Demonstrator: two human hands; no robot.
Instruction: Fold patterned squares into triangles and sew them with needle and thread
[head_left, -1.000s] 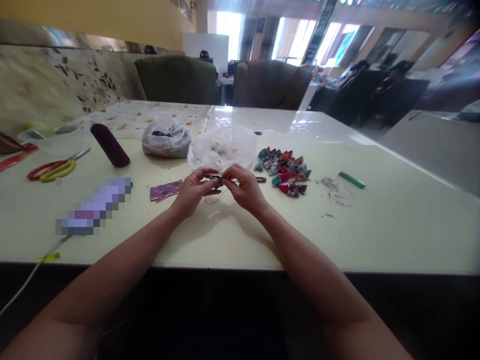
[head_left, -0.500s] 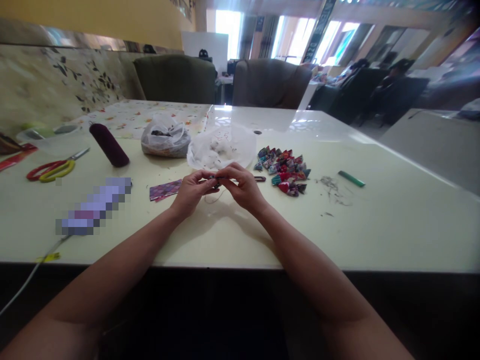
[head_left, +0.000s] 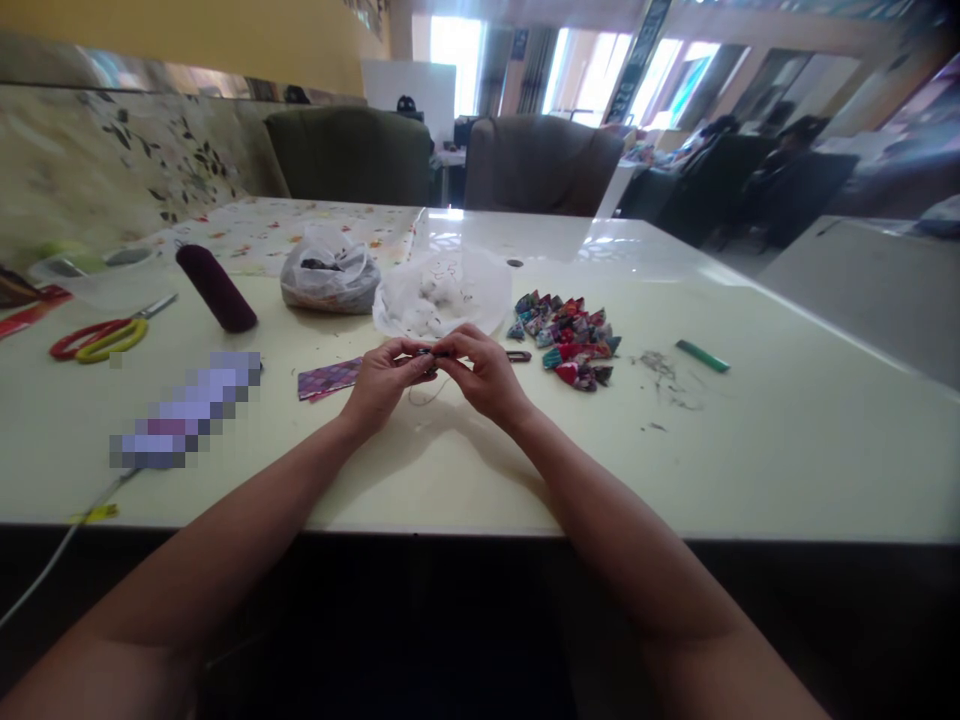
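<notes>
Above the table's middle, my left hand [head_left: 388,382] and my right hand [head_left: 484,375] meet fingertip to fingertip. Both pinch a small dark piece of fabric [head_left: 427,362], mostly covered by the fingers. A thin thread [head_left: 429,402] hangs below it in a loop. Patterned purple cloth strips [head_left: 328,379] lie just left of my left hand. Behind the right fingers, a small dark tool with a slot [head_left: 519,356] shows in part; I cannot make out its kind. Several small pointed pieces of sewn colourful fabric [head_left: 566,335] are heaped to the right.
A white plastic bag with stuffing [head_left: 442,295] and a bag of dark bits [head_left: 330,272] stand behind my hands. Left are a maroon thread cone [head_left: 217,288], scissors [head_left: 112,335] and a blurred-out device [head_left: 187,410] on a cable. Right lie thread scraps [head_left: 664,375] and a green cutter-like object [head_left: 703,356].
The view has shifted very slightly. My fingers have barely moved on the small dark fabric, and both hands keep their pinch.
</notes>
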